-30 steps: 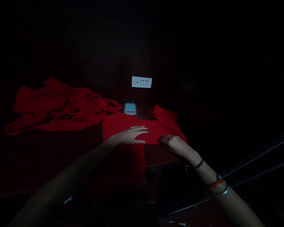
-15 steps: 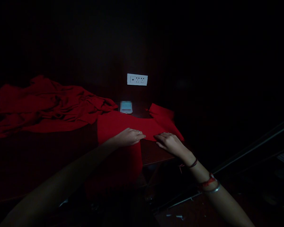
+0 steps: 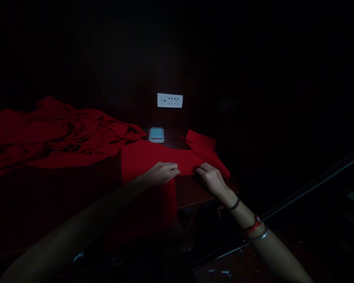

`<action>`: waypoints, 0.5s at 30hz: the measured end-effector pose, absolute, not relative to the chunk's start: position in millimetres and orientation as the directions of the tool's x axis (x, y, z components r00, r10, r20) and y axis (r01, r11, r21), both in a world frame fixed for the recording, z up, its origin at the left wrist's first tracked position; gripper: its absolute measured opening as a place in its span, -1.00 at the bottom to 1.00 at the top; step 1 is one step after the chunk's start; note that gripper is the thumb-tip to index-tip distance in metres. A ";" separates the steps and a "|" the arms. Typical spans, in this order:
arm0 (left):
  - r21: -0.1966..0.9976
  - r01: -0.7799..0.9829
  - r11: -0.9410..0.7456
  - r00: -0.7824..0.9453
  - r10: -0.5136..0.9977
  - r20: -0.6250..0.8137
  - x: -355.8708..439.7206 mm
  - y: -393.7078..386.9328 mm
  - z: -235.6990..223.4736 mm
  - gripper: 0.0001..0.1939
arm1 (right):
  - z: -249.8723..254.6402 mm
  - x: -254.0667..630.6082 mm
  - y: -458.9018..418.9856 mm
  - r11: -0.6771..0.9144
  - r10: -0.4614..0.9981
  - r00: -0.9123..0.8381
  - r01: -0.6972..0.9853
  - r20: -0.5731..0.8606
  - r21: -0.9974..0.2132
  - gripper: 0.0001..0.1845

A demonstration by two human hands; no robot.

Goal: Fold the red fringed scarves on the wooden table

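A red piece of fabric (image 3: 147, 155) lies across the dark table, and part of it hangs over the front edge. My left hand (image 3: 162, 173), with a ring on one finger, is closed at the fabric's near edge and pinches it. A short way to the right, my right hand (image 3: 211, 177) also has its fingers curled shut on that edge. The stretch between both hands lies fairly flat. At the right, the fabric's far part is folded over itself. Both sets of fingertips are partly hidden in the dim light.
Crumpled red cloth (image 3: 67, 133) is heaped on the table's left. A small pale-blue-topped block (image 3: 156, 135) stands behind the fabric, below a white wall socket (image 3: 170, 100). The dark wooden tabletop (image 3: 191, 190) ends near my right hand. White scraps (image 3: 225, 272) lie on the floor.
My right hand's fingers have gone from stretched out to curled on the fabric edge. My left hand's fingers have drawn in too. The view has shifted slightly.
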State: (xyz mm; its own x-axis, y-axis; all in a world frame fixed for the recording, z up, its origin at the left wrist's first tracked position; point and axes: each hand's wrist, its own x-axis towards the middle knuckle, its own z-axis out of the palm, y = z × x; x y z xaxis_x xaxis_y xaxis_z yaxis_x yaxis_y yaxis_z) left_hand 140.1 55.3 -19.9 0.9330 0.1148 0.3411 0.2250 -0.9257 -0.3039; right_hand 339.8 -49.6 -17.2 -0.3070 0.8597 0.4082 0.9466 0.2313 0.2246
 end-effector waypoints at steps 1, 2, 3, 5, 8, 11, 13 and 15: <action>-0.311 0.221 -0.924 0.936 0.111 0.334 139.7 54.8 -19.3 -0.78 | -18.1 340.6 -51.3 0.247 0.852 -0.321 0.943 0.414 0.223 -0.81; -0.316 0.214 -0.924 0.940 0.106 0.325 139.4 54.4 -18.6 -0.78 | -19.3 342.1 -53.4 0.264 0.843 -0.335 0.939 0.421 0.220 -0.80; -0.318 0.205 -0.926 0.943 0.099 0.318 139.1 54.1 -17.9 -0.78 | -20.6 344.2 -55.9 0.279 0.834 -0.347 0.936 0.428 0.215 -0.79; -0.298 0.181 -0.937 0.948 0.085 0.308 138.7 53.5 -16.6 -0.78 | -23.1 349.3 -60.8 0.293 0.825 -0.353 0.935 0.441 0.201 -0.77; -0.211 0.152 -0.966 0.947 0.082 0.310 138.7 53.1 -15.5 -0.77 | -24.8 355.2 -65.1 0.279 0.829 -0.338 0.940 0.445 0.196 -0.78; -0.119 0.136 -0.983 0.946 0.093 0.311 138.3 53.8 -15.8 -0.79 | -23.4 356.3 -64.6 0.269 0.818 -0.344 0.937 0.461 0.221 -0.77; -0.081 0.135 -0.987 0.945 0.104 0.311 137.6 54.5 -16.4 -0.80 | -22.2 355.6 -63.0 0.268 0.803 -0.352 0.934 0.481 0.236 -0.76; -0.048 0.129 -0.990 0.944 0.108 0.311 136.5 55.0 -16.6 -0.79 | -21.5 355.1 -61.6 0.263 0.795 -0.353 0.934 0.493 0.243 -0.76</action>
